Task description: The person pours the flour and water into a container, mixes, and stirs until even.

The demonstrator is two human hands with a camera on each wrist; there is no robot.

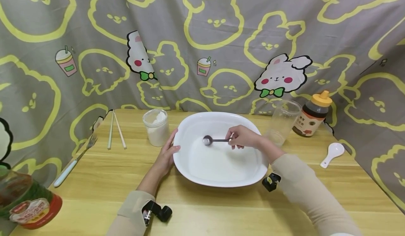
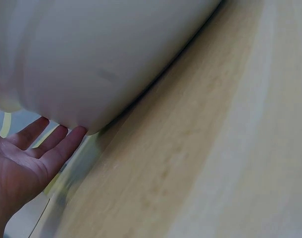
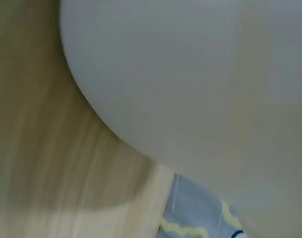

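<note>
In the head view, a large white basin (image 1: 218,169) stands in the middle of the wooden table. My left hand (image 1: 165,155) grips its left side, thumb over the rim and fingers against the outer wall. The left wrist view shows the fingertips (image 2: 77,132) touching the basin's underside curve. Over the basin, my right hand (image 1: 242,136) pinches the handle end of a small dark spoon with a round bowl (image 1: 207,140), held level inside the basin. The right wrist view shows only the basin's outer wall (image 3: 180,89), without the hand.
A jar of white powder (image 1: 157,128) stands left of the basin, near two chopsticks (image 1: 119,129) and a fork (image 1: 77,157). Right are a clear jar (image 1: 283,120), a dark sauce bottle (image 1: 311,116) and a white spoon (image 1: 333,154). A red-and-green container (image 1: 30,201) is front left.
</note>
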